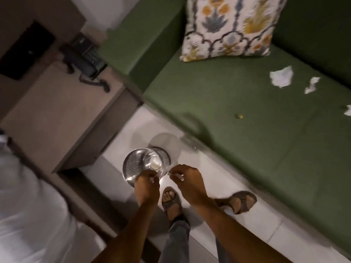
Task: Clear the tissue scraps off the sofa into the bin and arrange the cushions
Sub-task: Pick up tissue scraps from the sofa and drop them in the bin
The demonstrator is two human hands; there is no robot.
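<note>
A round metal bin (133, 164) stands on the white floor in front of the green sofa (237, 114). My left hand (147, 186) is at the bin's near rim, fingers closed on a small white tissue scrap. My right hand (188, 179) hovers just right of the bin, pinching a white tissue scrap (178, 175). Three tissue scraps lie on the sofa seat at the right: a large one (282, 78), a smaller one (311, 87) and one at the frame edge (348, 110). A floral cushion (231, 27) leans against the sofa back.
A beige side table (57, 114) with a dark telephone (83, 57) stands left of the sofa. A white bed edge (24, 205) fills the lower left. My sandalled feet (171, 202) are on the floor below the bin. A small yellowish bit (239, 116) lies on the seat.
</note>
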